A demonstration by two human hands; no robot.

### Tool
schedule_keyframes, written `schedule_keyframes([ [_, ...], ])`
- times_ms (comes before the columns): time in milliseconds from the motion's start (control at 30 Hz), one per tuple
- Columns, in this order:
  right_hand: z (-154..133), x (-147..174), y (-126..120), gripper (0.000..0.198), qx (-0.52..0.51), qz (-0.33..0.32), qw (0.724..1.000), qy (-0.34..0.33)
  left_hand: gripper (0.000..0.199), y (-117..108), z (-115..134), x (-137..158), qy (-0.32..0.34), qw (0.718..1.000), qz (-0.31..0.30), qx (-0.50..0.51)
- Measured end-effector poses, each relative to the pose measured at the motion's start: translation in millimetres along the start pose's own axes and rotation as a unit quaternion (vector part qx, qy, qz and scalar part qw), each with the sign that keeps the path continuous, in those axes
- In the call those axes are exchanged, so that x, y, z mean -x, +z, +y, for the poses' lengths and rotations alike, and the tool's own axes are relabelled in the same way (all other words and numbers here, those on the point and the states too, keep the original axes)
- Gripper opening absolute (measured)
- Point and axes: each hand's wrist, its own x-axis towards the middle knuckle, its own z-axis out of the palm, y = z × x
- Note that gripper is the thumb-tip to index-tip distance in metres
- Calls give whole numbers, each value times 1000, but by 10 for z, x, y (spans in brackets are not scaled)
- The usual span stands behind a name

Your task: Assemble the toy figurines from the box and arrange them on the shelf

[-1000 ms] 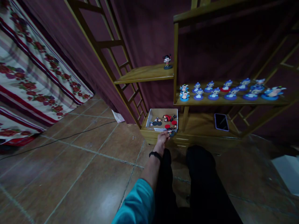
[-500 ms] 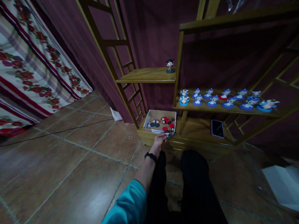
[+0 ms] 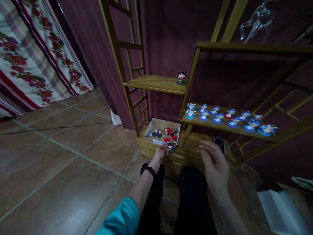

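Observation:
My left hand (image 3: pixel 161 151) is closed on a small black-haired figurine (image 3: pixel 170 147) with a dark base, held just in front of the cardboard box (image 3: pixel 153 130). Inside that box lie several more figurines, among them one in red (image 3: pixel 169 131), along with loose round bases in dark grey (image 3: pixel 156 134) and red (image 3: pixel 166 140). Over the lower board, right of the box, my right hand (image 3: pixel 215 163) reaches forward, somewhat blurred. Its fingers are stretched out and nothing shows in them. A similar black-haired figurine (image 3: pixel 181 78) stands upright on the upper left shelf (image 3: pixel 154 83).
Several blue and purple figurines (image 3: pixel 217 118) stand in two rows on the right shelf (image 3: pixel 220 129). A phone (image 3: pixel 219 143) lies on the lower board, partly behind my right hand. A clear glass horse-like ornament (image 3: pixel 259 21) stands above. A white box-like object (image 3: pixel 278 209) is at lower right.
My right hand has come into view from the lower right. My left hand still grips the figurine in front of the box. The view has shifted slightly.

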Motion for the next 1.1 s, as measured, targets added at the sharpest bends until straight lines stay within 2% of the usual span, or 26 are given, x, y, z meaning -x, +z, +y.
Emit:
schedule_keyframes([
  [133, 739, 49, 331, 29, 8, -66, 991, 119, 21, 22, -35, -7, 11, 1000, 0, 10],
  [233, 1298, 95, 539, 33, 10, -100, 980, 173, 20, 29, -63, -20, 18, 999, -17, 23],
  [333, 1596, 92, 675, 37, -10, -117, 971, 209, 19, 30, -75, -44, 16, 999, -23, 22],
  [533, 1735, 46, 844, 37, -54, -154, 953, 256, 18, 38, -88, -74, -1, 1000, -29, 5],
  [733, 1764, 68, 875, 28, -62, -190, 940, 277, 19, 73, -124, -75, -15, 999, -41, 4],
  [933, 1753, 55, 858, 25, -32, -170, 942, 288, 29, 76, -129, -60, -28, 998, -64, -1],
  [1100, 1720, 59, 849, 31, -64, -164, 934, 313, 29, 75, -96, -27, -17, 997, -69, -14],
])
